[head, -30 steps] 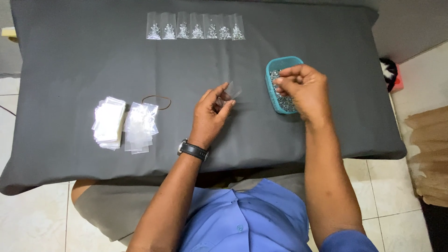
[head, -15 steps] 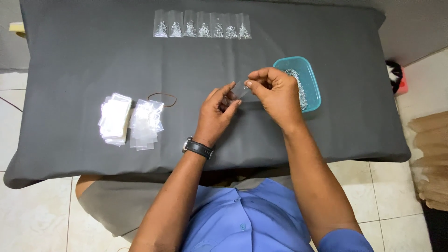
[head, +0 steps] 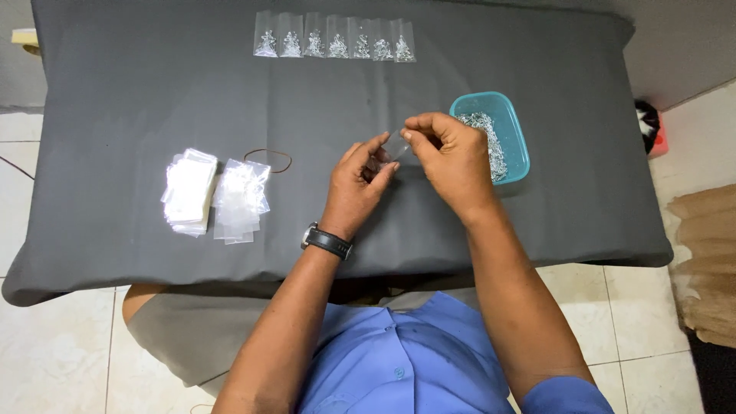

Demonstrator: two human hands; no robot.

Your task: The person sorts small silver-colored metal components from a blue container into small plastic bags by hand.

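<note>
Both hands pinch one small clear bag (head: 395,144) between them, left hand (head: 359,182) below-left, right hand (head: 448,157) nearer the teal tray (head: 515,130).

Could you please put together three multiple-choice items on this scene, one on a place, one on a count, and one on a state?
1. Where does the teal tub of small metal pieces sit?
A. To the right of both hands
B. By the left stacks of empty bags
C. On the floor

2. How many filled bags lie in the row at the far edge of the table?
A. Three
B. Seven
C. Twelve

3. What are the hands doing?
A. Lying flat on the cloth
B. Both pinching one small clear bag between them
C. Both inside the tub

Answers: 1 A, the tub lies just beyond the right hand. 2 B, seven bags show side by side. 3 B, the left hand and the right hand meet on the bag above the cloth.
</note>
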